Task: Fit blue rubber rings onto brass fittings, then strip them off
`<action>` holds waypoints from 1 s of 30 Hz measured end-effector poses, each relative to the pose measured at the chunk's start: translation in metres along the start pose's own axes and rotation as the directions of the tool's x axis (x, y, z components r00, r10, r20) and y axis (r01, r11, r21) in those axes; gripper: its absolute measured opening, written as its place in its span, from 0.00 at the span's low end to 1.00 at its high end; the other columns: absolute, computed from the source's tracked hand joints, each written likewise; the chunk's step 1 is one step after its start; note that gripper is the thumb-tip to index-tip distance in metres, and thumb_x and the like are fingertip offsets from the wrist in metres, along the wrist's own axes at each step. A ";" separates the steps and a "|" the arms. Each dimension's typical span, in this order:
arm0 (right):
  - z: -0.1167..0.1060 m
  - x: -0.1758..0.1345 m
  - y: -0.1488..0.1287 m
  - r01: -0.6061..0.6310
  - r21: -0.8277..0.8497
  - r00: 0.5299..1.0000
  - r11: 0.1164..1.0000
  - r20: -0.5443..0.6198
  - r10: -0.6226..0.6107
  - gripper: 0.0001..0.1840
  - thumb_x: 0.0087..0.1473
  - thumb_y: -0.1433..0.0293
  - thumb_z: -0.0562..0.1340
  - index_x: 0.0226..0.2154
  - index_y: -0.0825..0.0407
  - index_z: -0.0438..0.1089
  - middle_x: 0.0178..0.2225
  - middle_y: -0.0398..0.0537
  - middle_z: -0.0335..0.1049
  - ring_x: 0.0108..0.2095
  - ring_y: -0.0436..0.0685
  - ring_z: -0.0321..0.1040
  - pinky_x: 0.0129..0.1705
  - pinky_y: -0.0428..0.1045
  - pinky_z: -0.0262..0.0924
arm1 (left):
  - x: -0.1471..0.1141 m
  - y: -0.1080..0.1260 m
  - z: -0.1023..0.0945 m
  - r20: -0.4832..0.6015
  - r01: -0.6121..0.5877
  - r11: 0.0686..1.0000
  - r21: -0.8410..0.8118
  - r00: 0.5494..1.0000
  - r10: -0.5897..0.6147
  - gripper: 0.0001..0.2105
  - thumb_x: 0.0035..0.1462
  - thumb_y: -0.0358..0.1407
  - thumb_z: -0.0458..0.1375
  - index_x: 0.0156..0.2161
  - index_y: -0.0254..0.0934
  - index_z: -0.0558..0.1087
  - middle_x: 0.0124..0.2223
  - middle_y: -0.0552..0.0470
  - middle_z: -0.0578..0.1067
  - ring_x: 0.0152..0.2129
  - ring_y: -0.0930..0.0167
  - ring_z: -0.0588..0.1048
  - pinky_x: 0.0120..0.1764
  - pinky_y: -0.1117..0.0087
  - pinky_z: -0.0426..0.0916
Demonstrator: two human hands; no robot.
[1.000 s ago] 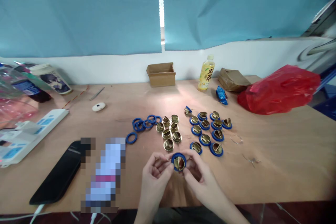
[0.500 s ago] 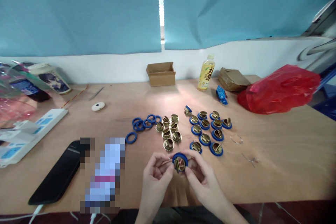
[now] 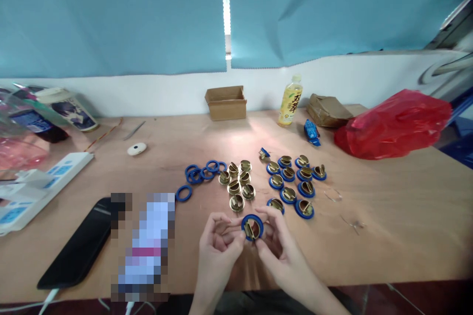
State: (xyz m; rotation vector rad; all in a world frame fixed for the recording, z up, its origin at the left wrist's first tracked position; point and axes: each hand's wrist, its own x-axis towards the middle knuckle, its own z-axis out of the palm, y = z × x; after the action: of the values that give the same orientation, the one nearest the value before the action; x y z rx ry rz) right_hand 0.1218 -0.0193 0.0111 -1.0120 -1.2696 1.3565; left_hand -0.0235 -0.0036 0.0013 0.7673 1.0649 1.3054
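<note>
Sitting between the fingertips of both hands, near the front edge of the table (image 3: 399, 241), one ringed brass piece (image 3: 252, 229) shows its brass side to the camera, the blue rim tilted. It is round, so it has no clear long axis; the raised bar across it slants from upper left to lower right. Neither hand is nearer: the left hand (image 3: 222, 245) grasps it by the left edge, its thumb low on the rim, and the right hand (image 3: 281, 245) pinches the right edge, its thumb at the lower right. How the fingers behind it press is partly hidden.

Just beyond the hands lie seven bare brass pieces (image 3: 237, 202), grouped ahead and slightly to the left. Further left are the loose blue rings (image 3: 184, 193): one apart, the others overlapping, perhaps seven in all, though the overlap makes the count uncertain. Ahead and to the right stand twelve finished-looking brass pieces with blue rims (image 3: 288, 195), the farthest tipped on its side. Two thin wires (image 3: 354, 225) lie right of these.

Farther out there are one cardboard box (image 3: 226, 109), one yellow-labelled bottle (image 3: 287, 108), one blue packet (image 3: 312, 133), one red bag (image 3: 391, 128), one small white case (image 3: 136, 149), one power strip (image 3: 61, 173) and one black phone (image 3: 79, 246).
</note>
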 end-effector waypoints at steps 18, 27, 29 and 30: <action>-0.006 0.003 -0.009 0.155 -0.424 0.988 0.892 0.059 -0.143 0.26 0.57 0.78 0.54 0.57 0.45 0.61 0.54 0.51 0.68 0.56 0.58 0.64 0.57 0.54 0.63 | 0.002 0.009 0.004 -0.066 -0.032 0.996 0.084 0.997 0.038 0.12 0.44 0.36 0.70 0.33 0.35 0.73 0.34 0.49 0.80 0.35 0.67 0.80 0.39 0.72 0.75; -0.009 0.004 -0.013 0.208 -0.478 0.977 0.853 0.067 -0.201 0.20 0.63 0.75 0.52 0.55 0.46 0.65 0.52 0.50 0.71 0.53 0.57 0.69 0.55 0.52 0.65 | 0.001 0.012 0.002 -0.078 0.009 0.992 0.125 0.997 0.000 0.11 0.46 0.37 0.68 0.35 0.35 0.77 0.36 0.47 0.82 0.36 0.66 0.80 0.40 0.72 0.75; -0.009 0.004 -0.012 0.219 -0.486 0.974 0.846 0.055 -0.221 0.20 0.63 0.75 0.53 0.55 0.47 0.66 0.52 0.50 0.72 0.52 0.57 0.69 0.54 0.52 0.66 | 0.001 0.012 0.002 -0.101 0.019 0.991 0.131 0.995 -0.006 0.12 0.45 0.37 0.69 0.36 0.35 0.77 0.37 0.46 0.82 0.36 0.65 0.81 0.40 0.71 0.75; -0.008 0.004 -0.011 0.217 -0.488 0.973 0.845 0.040 -0.227 0.20 0.62 0.74 0.53 0.55 0.47 0.66 0.52 0.51 0.73 0.52 0.58 0.70 0.54 0.52 0.67 | 0.001 0.012 0.002 -0.112 0.015 0.992 0.129 0.994 -0.001 0.13 0.45 0.37 0.69 0.36 0.35 0.77 0.37 0.46 0.82 0.36 0.65 0.81 0.40 0.71 0.75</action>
State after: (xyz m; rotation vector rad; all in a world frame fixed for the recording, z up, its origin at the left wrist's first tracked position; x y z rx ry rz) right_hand 0.1305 -0.0141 0.0210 -1.1680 -1.7102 0.8553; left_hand -0.0261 -0.0007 0.0130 0.7928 1.2510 1.2940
